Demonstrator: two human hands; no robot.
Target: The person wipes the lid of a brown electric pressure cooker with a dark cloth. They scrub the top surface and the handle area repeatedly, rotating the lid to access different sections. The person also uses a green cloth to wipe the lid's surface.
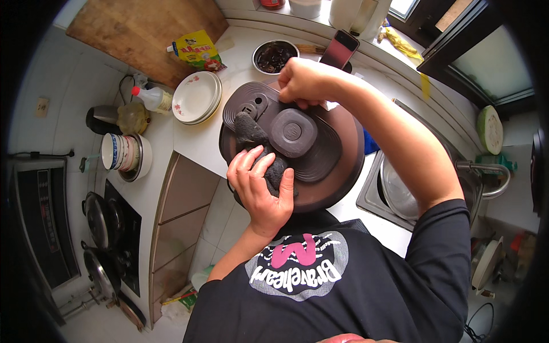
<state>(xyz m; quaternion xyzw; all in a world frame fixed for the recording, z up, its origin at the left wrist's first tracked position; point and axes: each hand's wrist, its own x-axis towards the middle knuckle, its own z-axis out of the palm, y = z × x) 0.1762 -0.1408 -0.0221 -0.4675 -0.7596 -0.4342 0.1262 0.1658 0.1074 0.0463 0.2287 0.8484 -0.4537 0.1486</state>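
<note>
A large round brown lid or appliance top [343, 158] lies before me. Across it runs a dark grey oval part with fine ridges [319, 165], which bears a rounded square knob [293, 132] and a small fitting with a hole [256, 103] near its left end. My left hand [261, 188] grips a bunched dark grey cloth [250, 130] on the near left side of the top; the cloth's far end touches the fitting. My right hand [300, 83] is curled at the far edge of the ridged part. Its fingertips are partly hidden, with a bit of white beside them.
Behind the top stand a metal bowl of dark food [275, 57] and a leaning phone [340, 49]. Stacked plates [195, 96], a yellow pouch [198, 50] and a white bottle [154, 98] are at the left. A sink [371, 188] with a glass lid [396, 188] is at the right.
</note>
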